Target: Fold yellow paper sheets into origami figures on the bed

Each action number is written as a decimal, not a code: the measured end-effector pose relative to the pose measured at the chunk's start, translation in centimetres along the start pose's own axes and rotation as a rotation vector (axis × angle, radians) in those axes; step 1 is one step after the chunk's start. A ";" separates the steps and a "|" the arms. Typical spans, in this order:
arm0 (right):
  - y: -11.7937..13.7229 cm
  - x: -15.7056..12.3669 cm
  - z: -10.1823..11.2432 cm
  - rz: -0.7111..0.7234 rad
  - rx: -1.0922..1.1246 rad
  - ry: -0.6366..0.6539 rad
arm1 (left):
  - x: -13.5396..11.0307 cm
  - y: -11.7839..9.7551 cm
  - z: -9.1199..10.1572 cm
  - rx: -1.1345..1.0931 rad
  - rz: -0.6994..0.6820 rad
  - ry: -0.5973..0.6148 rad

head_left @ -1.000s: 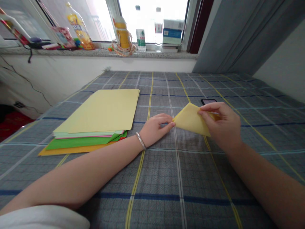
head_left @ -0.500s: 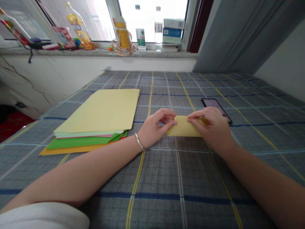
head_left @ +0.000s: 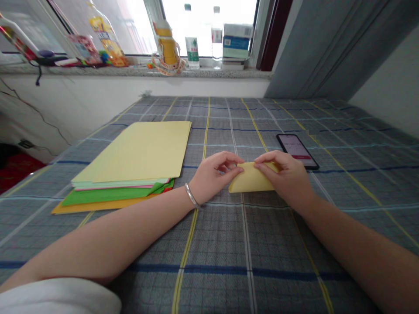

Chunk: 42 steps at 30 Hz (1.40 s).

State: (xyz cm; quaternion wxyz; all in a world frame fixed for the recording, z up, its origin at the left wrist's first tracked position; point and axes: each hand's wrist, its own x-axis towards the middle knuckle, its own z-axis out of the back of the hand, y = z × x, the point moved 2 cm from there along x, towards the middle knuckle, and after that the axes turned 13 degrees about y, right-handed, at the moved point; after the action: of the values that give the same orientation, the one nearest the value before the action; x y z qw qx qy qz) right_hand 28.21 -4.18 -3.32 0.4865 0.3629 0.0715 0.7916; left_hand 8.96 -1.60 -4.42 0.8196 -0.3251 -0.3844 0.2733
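Currently, the left hand (head_left: 212, 176) and right hand (head_left: 284, 179) sit close together, pinching the folded yellow paper (head_left: 252, 179) on the checked cloth (head_left: 248, 244), just near of the phone (head_left: 297, 150).

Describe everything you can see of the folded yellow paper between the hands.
The folded yellow paper is a matt sheet doubled into a low, roughly half-round shape, with a straight lower edge and a narrow point at lower left. It lies on the grey checked cover. The fingers of the left hand touch its upper left end, while the right hand lies over its right end, hiding that part.
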 end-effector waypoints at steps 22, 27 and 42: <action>-5.1 0.8 0.7 -0.148 0.018 0.047 | 1.2 3.2 1.4 -0.352 0.260 -0.176; -6.3 0.5 -0.9 -0.215 0.280 -0.025 | 1.1 3.3 1.3 -0.385 0.237 -0.103; -6.7 0.4 -1.6 -0.285 0.441 -0.016 | 0.9 4.0 1.3 -0.190 0.216 -0.062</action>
State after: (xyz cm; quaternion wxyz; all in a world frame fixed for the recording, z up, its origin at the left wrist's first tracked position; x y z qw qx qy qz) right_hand 31.87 0.00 -7.33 0.5029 0.4526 0.2888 0.6774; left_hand 7.62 2.00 -6.39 0.7387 -0.4322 -0.3964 0.3323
